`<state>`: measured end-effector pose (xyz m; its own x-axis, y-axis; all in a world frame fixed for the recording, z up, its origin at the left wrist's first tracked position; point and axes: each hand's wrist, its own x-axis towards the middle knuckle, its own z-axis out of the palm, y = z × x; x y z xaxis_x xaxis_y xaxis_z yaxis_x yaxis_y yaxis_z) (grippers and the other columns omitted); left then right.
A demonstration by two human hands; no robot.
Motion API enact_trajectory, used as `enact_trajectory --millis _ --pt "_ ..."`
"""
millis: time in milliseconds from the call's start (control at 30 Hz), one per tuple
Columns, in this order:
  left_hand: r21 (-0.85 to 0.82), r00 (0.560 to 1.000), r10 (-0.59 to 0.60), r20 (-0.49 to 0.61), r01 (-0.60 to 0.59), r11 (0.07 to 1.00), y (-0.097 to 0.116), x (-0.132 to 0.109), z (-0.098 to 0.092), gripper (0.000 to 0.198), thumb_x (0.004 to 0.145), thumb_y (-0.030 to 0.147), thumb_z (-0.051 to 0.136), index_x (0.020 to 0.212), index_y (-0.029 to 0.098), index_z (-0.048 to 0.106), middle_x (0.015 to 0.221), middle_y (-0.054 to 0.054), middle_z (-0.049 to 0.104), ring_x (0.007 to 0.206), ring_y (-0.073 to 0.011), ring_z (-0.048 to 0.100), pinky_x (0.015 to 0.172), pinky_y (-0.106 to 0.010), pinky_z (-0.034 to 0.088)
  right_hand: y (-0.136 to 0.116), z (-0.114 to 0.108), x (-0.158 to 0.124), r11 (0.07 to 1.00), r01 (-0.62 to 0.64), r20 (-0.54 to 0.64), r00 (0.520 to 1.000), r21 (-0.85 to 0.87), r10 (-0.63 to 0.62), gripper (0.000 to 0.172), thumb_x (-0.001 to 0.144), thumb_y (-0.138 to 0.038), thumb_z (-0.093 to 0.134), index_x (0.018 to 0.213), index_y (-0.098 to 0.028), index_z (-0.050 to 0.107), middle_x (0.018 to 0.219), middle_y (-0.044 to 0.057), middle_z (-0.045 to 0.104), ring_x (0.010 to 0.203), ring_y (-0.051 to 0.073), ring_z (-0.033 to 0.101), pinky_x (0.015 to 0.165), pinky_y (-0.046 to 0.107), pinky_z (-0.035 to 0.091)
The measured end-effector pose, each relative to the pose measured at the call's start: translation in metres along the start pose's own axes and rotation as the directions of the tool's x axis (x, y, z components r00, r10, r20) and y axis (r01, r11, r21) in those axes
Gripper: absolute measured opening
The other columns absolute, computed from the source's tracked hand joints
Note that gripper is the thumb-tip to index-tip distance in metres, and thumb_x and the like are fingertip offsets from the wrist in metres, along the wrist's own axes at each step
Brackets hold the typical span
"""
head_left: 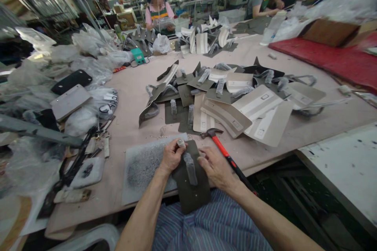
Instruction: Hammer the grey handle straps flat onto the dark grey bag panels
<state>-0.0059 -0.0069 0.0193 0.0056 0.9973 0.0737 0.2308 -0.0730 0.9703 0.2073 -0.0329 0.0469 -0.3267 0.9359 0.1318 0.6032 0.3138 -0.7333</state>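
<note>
A dark grey-green panel (184,194) lies across my lap and the table edge, with a plastic-wrapped strap (190,170) and small holes along its middle. My left hand (171,157) is closed around a short pale rod (180,143), which looks wrapped in tape, at the panel's upper left edge. On the panel's right side, my right hand (216,166) has its fingers bent and pressed together at the edge. Just beyond that hand rests a claw hammer (222,147) with a red and black handle. Partly under the left forearm is a worn grey pad (144,168).
A heap of similar panels (218,94) spreads beyond the hammer. Clear plastic bags (79,55) crowd the left, near loose tools (88,145) and a metal bar (38,129). Two co-workers (159,11) sit across the table. A red sheet (324,59) lies at the right.
</note>
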Motion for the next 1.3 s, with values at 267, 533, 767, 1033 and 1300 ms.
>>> enact_trajectory --millis 267,533,767,1033,1300 --pt "0.069 0.996 0.020 0.088 -0.026 0.997 0.006 0.007 -0.005 0.010 0.084 0.019 0.057 0.090 0.018 0.065 0.086 -0.003 0.072 0.082 -0.0177 0.066 0.078 -0.028 0.050 0.058 -0.042 -0.015 0.783 -0.429 -0.035 0.885 -0.450 0.465 0.011 0.084 -0.024 0.061 0.092 -0.017 0.058 0.092 0.010 0.060 0.088 0.024 0.059 0.076 0.033 0.043" --pt "0.198 0.994 0.104 0.031 -0.108 0.974 -0.003 -0.007 0.000 0.015 0.088 0.022 0.054 0.098 0.020 0.065 0.090 -0.003 0.072 0.083 -0.0187 0.066 0.080 -0.030 0.050 -0.008 -0.054 0.000 0.532 -0.705 0.397 0.706 0.469 0.586 0.016 0.086 -0.035 0.050 0.080 -0.022 0.044 0.062 -0.006 0.043 0.042 0.008 0.033 0.040 0.021 0.029" --pt "0.228 0.995 0.095 0.017 -0.096 0.969 -0.003 -0.009 0.002 0.015 0.088 0.021 0.054 0.098 0.020 0.066 0.088 -0.002 0.072 0.080 -0.0182 0.066 0.077 -0.029 0.049 -0.045 -0.070 0.001 0.986 -0.003 -0.130 0.991 -0.166 -0.019 0.031 0.097 -0.045 0.040 0.079 -0.021 0.049 0.057 -0.002 0.047 0.049 0.012 0.042 0.049 0.027 0.028" --pt "0.231 0.994 0.107 0.026 -0.110 0.967 -0.004 -0.010 0.003 0.015 0.089 0.023 0.054 0.098 0.021 0.066 0.090 -0.003 0.073 0.083 -0.0186 0.067 0.077 -0.029 0.049 -0.086 -0.105 0.027 0.992 0.113 -0.372 0.920 -0.051 -0.124 0.028 0.102 -0.042 0.036 0.087 -0.023 0.049 0.060 -0.004 0.047 0.046 0.011 0.042 0.047 0.024 0.029" --pt "0.233 0.994 0.101 0.039 -0.107 0.966 -0.004 -0.010 0.002 0.019 0.089 0.023 0.054 0.102 0.021 0.067 0.087 -0.002 0.072 0.081 -0.0182 0.066 0.079 -0.029 0.050 -0.032 -0.073 -0.002 0.900 -0.043 0.163 0.979 -0.434 0.126 0.029 0.098 -0.041 0.041 0.078 -0.021 0.050 0.054 -0.001 0.048 0.044 0.012 0.038 0.050 0.029 0.017"
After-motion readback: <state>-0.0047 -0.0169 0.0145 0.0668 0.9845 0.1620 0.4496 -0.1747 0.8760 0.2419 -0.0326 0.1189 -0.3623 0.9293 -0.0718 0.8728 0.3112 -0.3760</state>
